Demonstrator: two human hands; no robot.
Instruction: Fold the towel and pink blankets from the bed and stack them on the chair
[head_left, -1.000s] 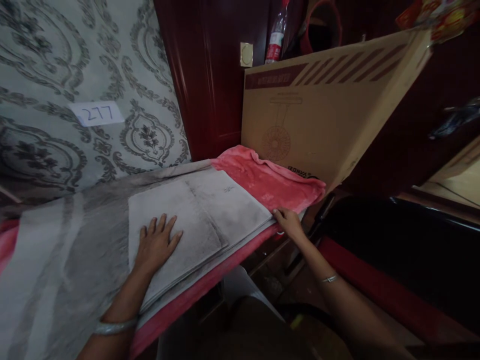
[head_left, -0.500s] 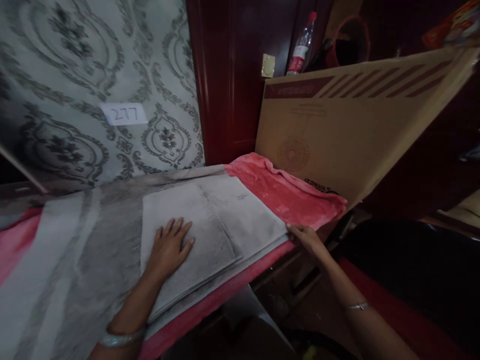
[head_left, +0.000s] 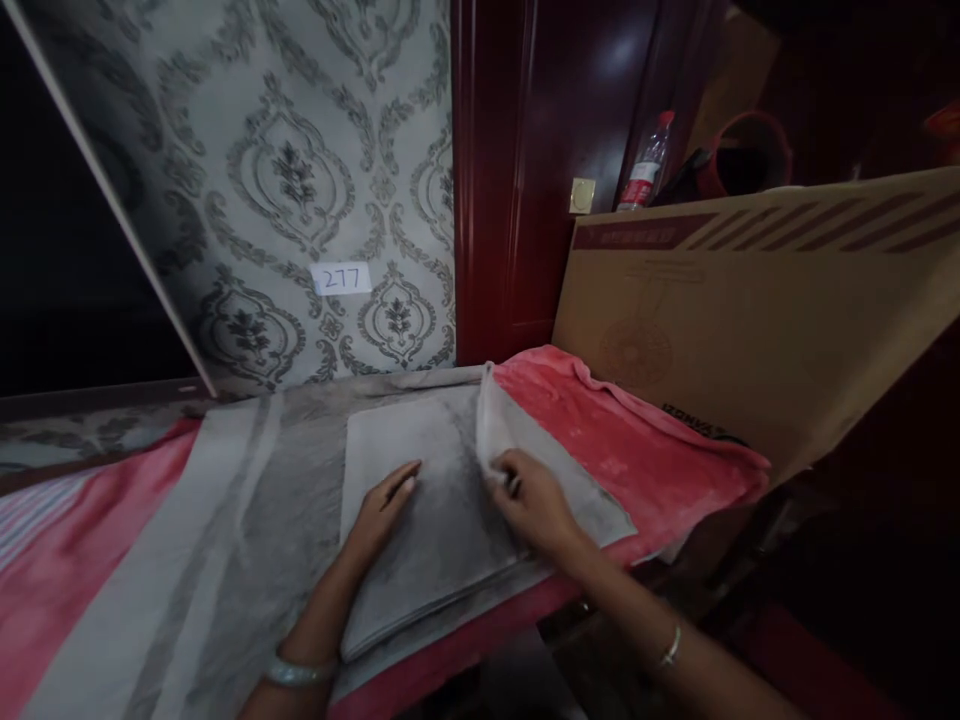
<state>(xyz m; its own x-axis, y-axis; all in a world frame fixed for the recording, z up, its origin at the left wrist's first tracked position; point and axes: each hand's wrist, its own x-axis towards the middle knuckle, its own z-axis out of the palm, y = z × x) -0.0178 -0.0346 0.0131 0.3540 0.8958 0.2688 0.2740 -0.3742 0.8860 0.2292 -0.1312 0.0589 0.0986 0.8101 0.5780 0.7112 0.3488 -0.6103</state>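
Observation:
A folded grey cloth (head_left: 420, 470) lies on a wider grey patterned spread (head_left: 247, 500) over a pink blanket (head_left: 637, 440). My left hand (head_left: 386, 505) presses flat on the folded cloth's left half, fingers together. My right hand (head_left: 529, 500) sits at the cloth's middle and pinches its right flap (head_left: 491, 425), which stands lifted and folded over toward the left. Bracelets show on both wrists.
A large cardboard box (head_left: 750, 320) leans at the right behind the pink blanket. A plastic bottle (head_left: 643, 165) stands behind it near a dark red wooden door frame (head_left: 510, 180). Patterned wallpaper carries a paper label "277" (head_left: 342, 278). Dark space drops off below the bed's front edge.
My right hand left the cloth's right corner, took the right flap and carried it leftward to the middle. My left hand stayed pressed down. The camera view shifted left.

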